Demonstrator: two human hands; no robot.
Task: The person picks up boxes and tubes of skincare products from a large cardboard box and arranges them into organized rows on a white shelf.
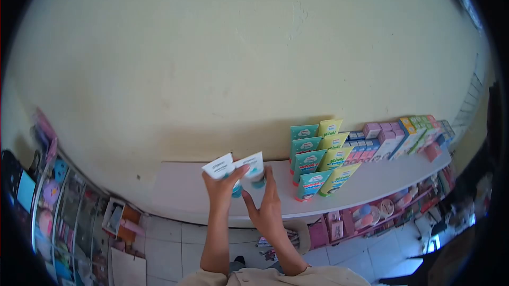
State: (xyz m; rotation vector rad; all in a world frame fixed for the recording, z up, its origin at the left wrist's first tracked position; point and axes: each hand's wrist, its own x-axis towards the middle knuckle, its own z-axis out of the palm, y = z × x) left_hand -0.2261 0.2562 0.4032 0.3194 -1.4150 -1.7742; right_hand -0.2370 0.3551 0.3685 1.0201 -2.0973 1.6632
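Note:
Two white tubes with teal lower parts and caps are side by side over the white shelf, a left tube (217,166) and a right tube (251,163). My left hand (218,186) is wrapped round the left tube, its thumb reaching across to the right tube's edge. Stretched out, the fingers of my right hand (269,210) lie along the right side of the right tube. Its thumb is spread apart below, near the caps. To the right stand a row of teal tubes (309,162) and a row of yellow tubes (336,160), upright on their caps.
The white shelf (180,188) runs along a pale wall (238,63). Small boxes (392,140) line its right end. Below is a pink rack (347,227) with goods. A glass display case (63,212) and a wooden box (124,222) stand at the left.

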